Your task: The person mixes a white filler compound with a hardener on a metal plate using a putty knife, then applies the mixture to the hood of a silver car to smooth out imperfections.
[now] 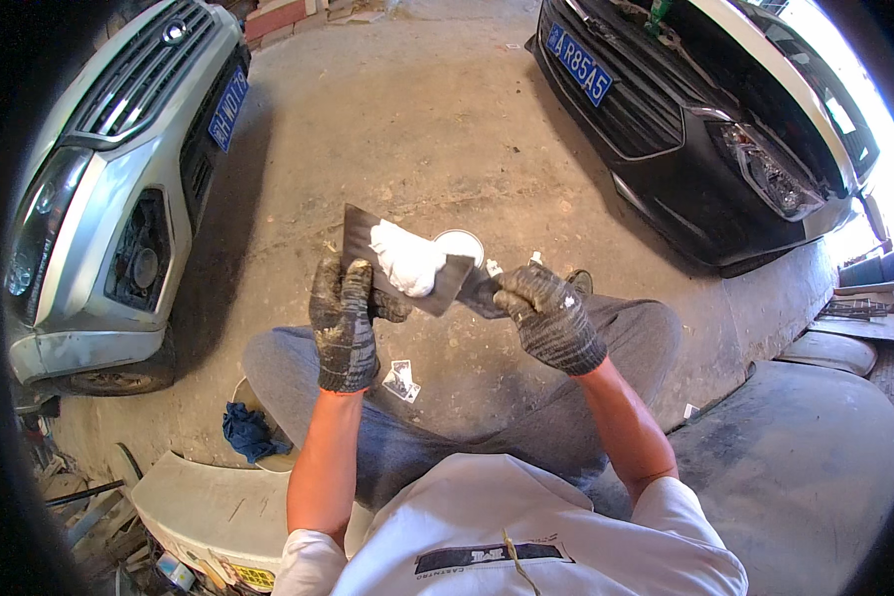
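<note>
1. So the board (358,236) sits around the middle of the frame, a touch left and up. Long axis is on a slant, upper left down to lower right, with the far end aimed at the right hand.
2. Fat blob of white paste (405,262) on top of it, stretched along pretty much the same slant.
3. Left hand (344,316), in a grey glove, has the board's left end pinched, fingers pointing up the frame.
4. Right hand (550,320), same kind of glove with white smears, is curled closed around a dark scraper (483,291). The scraper points left, toward the paste. It's right at the board's right end; can't tell if they actually touch.
5. Round white-rimmed tin (461,243) peeks out just past the board, upper right side of it.
6. Cards (401,381) on the floor below the board, blue rag (249,433) at lower left.
</note>
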Demonstrator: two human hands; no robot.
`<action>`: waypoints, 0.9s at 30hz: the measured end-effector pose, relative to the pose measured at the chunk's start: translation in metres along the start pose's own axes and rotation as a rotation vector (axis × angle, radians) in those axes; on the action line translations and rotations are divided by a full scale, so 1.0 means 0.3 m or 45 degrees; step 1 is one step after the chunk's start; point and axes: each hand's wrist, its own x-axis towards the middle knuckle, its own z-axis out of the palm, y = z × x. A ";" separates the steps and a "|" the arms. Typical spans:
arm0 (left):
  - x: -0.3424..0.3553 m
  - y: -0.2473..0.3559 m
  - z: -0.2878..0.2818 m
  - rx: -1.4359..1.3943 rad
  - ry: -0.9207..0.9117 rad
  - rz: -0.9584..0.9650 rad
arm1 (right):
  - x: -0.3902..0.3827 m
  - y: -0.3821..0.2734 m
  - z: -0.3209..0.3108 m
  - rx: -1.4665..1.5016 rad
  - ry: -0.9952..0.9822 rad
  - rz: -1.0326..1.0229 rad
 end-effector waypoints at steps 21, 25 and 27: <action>0.014 -0.032 -0.006 0.085 -0.031 -0.066 | -0.029 0.010 0.004 -0.239 0.010 -0.408; 0.017 -0.033 -0.016 -0.144 0.007 -0.063 | -0.012 0.023 0.009 0.112 0.159 0.123; 0.010 -0.043 -0.037 -0.045 -0.012 -0.123 | -0.005 0.030 0.009 0.269 0.253 0.356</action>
